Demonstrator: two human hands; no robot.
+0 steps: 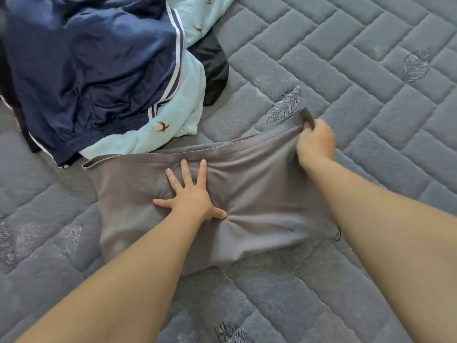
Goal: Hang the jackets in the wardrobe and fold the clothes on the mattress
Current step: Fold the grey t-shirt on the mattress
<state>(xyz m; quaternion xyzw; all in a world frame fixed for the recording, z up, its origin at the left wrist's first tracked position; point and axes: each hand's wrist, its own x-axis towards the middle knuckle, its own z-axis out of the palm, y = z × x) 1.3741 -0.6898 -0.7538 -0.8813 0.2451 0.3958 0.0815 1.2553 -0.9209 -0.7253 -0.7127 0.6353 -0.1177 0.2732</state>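
A grey garment [259, 194] lies partly folded on the quilted grey-blue mattress [371, 95]. My left hand [193, 194] presses flat on its middle with fingers spread, and the cloth bunches around the palm. At the far right corner of the garment's hem, my right hand [315, 142] grips the fabric and lifts it slightly off the mattress. A pile of other clothes sits at the upper left: navy shorts with white stripes [86, 70], a light blue garment with small bird prints [178, 115] and a black garment [212, 68].
The mattress stretches bare to the right and towards me, with embroidered leaf patterns [285, 103]. The clothes pile runs past the frame's left and top edges. No wardrobe or jacket is in view.
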